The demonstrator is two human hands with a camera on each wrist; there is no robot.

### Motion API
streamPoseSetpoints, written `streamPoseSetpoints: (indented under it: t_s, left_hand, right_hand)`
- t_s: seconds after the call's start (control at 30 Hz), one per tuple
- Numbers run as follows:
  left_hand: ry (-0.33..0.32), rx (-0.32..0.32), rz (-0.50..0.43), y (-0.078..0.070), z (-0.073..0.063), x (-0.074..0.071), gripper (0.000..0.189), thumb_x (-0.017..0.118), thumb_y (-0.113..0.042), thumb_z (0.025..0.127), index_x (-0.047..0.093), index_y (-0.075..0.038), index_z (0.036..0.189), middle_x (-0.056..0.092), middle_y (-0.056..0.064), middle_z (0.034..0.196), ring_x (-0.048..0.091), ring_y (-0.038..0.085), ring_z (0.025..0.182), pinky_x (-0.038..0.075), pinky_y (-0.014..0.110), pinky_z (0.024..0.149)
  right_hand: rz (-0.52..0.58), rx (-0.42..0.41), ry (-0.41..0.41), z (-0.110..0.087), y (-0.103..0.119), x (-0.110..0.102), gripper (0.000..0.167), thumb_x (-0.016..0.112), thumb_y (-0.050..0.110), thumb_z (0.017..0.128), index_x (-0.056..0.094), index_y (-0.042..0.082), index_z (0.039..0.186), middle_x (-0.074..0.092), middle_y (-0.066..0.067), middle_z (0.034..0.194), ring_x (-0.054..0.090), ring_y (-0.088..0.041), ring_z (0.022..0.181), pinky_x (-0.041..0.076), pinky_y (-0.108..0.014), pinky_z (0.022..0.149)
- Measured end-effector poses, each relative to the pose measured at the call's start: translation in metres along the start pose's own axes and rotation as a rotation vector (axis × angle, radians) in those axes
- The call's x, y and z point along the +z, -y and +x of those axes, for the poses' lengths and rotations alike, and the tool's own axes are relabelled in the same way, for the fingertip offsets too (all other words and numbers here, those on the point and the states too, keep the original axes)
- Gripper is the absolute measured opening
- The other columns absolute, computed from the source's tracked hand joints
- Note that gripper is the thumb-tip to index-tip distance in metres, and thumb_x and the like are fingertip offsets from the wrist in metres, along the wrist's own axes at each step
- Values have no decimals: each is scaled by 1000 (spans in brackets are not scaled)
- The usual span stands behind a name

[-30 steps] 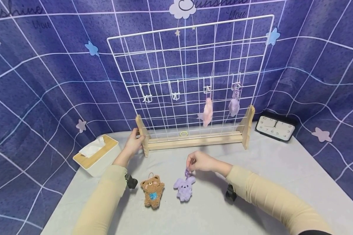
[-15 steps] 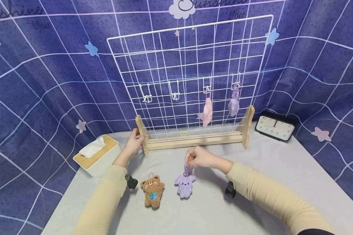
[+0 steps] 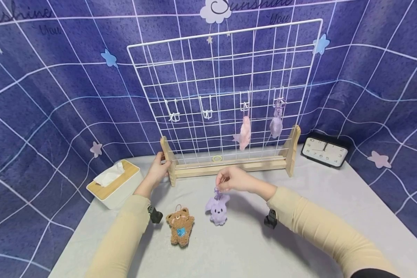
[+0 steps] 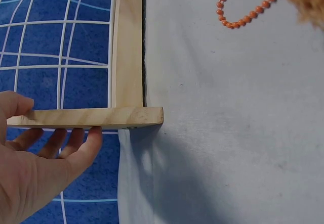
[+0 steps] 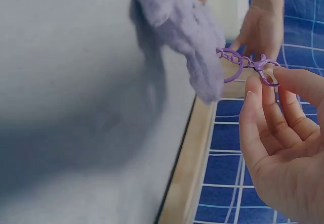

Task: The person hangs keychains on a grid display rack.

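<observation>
My right hand [image 3: 237,179] pinches the purple clasp [image 5: 262,67] of a keychain between thumb and fingertips. From that clasp hangs a fluffy lilac bunny plush [image 3: 218,210], low over the table. My left hand [image 3: 157,170] grips the left wooden foot [image 4: 96,117] of a rack, thumb on one side and fingers on the other. The rack's white wire grid [image 3: 226,69] stands upright at the back. A brown bear plush [image 3: 180,227] with a blue patch lies on the table between the forearms; its orange bead loop [image 4: 242,21] shows in the left wrist view.
Two bare white hooks, a left hook [image 3: 174,116] and a middle hook [image 3: 207,113], sit on the grid. A pink plush [image 3: 244,133] and a purple plush [image 3: 276,126] hang farther right. A tissue box [image 3: 125,185] stands left, a clock [image 3: 324,151] right.
My right hand has risen and moved slightly left and toward the rack, lifting the lilac bunny plush, which has turned a little. The left hand stays on the rack's foot.
</observation>
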State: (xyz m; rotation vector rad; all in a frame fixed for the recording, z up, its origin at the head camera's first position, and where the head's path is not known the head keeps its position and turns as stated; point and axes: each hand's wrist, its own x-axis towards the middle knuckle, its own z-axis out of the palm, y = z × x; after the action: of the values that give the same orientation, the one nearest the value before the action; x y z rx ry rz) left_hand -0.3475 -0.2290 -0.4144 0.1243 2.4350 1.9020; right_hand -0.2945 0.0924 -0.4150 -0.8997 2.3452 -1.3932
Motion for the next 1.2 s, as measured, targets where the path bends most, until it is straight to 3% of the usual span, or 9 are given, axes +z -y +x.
streamPoseSetpoints:
  t_s: [0.2,0.63,0.77,1.03,1.2]
  left_hand:
    - [-27,25,14,27,18,-3,49,42,-6,106,23,5,149,29,32,152,40,50,135,45,61,106]
    - [-26,18,18,26,18,-4,50,43,-6,106,23,5,150,28,32,153,39,52,136,45,61,106]
    - [-28,18,13,25,18,-3,49,43,-6,106,24,5,150,29,32,153,39,52,136,45,61,106]
    - [-24,79,10,24,12,-3,45,47,-11,104,30,5,143,31,36,147,43,54,131,50,61,101]
    - [-27,36,8,25,15,-3,48,44,-7,105,27,5,148,30,33,151,39,53,135,45,62,105]
  right_hand:
    - [18,-11,-8,3,13,-7,7,74,-2,86,70,2,90,71,-3,82,67,-21,76,60,-31,69]
    - [57,-81,-52,12,31,-22,6,74,-2,87,71,0,92,73,-8,86,67,-19,76,60,-31,69]
    - [63,-83,-64,13,36,-27,5,75,0,88,71,0,92,74,-11,87,69,-23,76,62,-37,71]
    - [90,-88,-106,16,50,-40,4,73,-1,90,71,1,93,75,-8,89,70,-20,80,62,-36,80]
    - [107,-109,-128,15,62,-47,5,72,-3,90,71,-1,94,74,-11,90,69,-18,81,62,-37,82]
